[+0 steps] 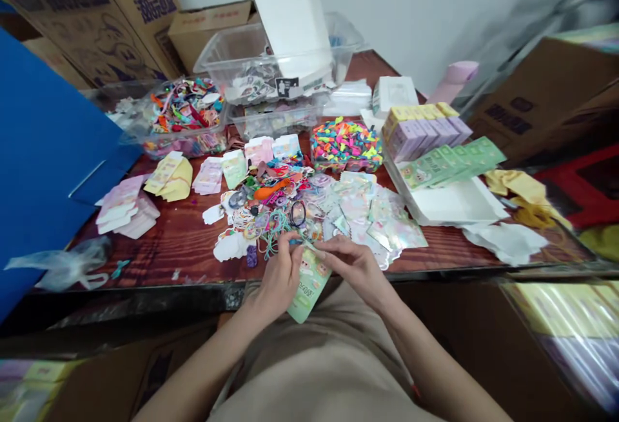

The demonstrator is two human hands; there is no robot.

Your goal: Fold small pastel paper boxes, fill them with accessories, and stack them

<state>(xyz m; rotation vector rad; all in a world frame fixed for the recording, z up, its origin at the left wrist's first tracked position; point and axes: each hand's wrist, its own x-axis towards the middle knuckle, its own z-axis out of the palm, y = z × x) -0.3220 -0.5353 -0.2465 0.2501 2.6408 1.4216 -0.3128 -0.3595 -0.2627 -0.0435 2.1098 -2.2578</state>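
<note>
A green printed pouch hangs at the table's front edge, tilted, just above my lap. My left hand is closed on its top left edge, thumb and fingers pinched together. On the other top corner, my right hand pinches with thumb and forefinger. Whether anything small sits between the fingertips at the pouch's top, I cannot make out. Just beyond my hands lies a heap of hair ties and small trinkets. Shiny clear packets and cards spread to its right.
Stacks of small cards lie on the left. Behind stand bins of colourful trinkets and a tub of bright small pieces. A white tray on the right bears green pouches and purple-yellow boxes. A blue panel borders the left.
</note>
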